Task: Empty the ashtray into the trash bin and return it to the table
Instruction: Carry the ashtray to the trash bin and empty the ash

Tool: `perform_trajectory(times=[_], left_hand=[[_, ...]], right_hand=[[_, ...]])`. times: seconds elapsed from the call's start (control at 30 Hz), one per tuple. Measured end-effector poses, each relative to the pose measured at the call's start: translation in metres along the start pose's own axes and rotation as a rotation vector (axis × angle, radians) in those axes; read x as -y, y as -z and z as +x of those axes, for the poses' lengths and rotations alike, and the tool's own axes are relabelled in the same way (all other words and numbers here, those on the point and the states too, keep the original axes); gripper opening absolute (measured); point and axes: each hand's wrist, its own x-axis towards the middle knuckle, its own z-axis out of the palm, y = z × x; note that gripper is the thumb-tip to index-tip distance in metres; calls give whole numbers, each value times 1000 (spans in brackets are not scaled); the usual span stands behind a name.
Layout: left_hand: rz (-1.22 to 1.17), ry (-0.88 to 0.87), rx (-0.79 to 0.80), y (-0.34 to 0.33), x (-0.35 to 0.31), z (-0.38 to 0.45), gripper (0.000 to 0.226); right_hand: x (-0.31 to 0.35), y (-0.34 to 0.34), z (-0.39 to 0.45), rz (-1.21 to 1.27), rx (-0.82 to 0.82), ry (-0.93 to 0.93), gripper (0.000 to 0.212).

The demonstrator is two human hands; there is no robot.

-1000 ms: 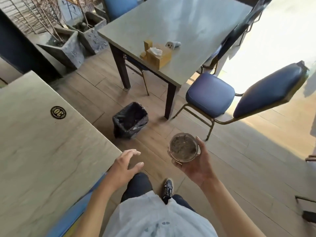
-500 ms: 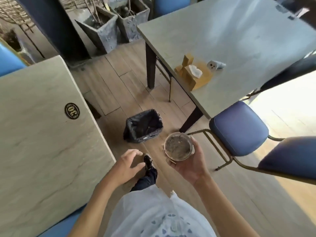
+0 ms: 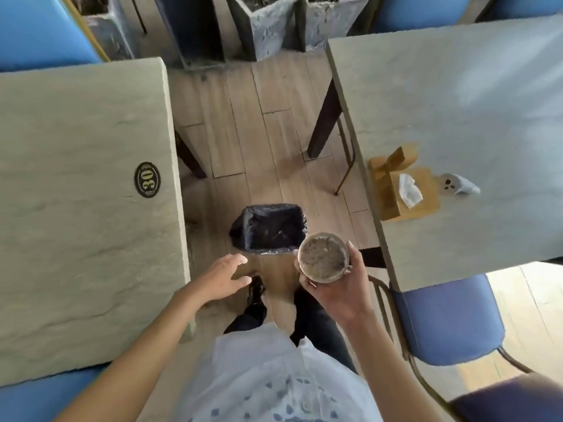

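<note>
Head view, looking down between two tables. My right hand (image 3: 336, 295) gripped the round ashtray (image 3: 323, 257) from below and at its sides, fingers curled around the rim; the dish was upright and full of grey ash. It hung just beside the near right corner of the trash bin (image 3: 268, 228), which stood on the plank floor (image 3: 243, 117), lined with a black bag. My left hand (image 3: 224, 278) was empty, fingers loosely spread, palm down, near the bin's front edge and not touching it. At left lay the grey table (image 3: 76, 193) bearing an oval number plate (image 3: 147, 179) reading 30; at right, a second table (image 3: 457, 102) carried a wooden tissue box (image 3: 402, 190).
</note>
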Motion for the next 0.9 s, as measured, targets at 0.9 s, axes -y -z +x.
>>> perform_trajectory(times=[0.9], left_hand=[[-225, 422, 192, -82, 94, 250, 52]], right_hand=[[39, 109, 318, -226, -333, -337, 51]])
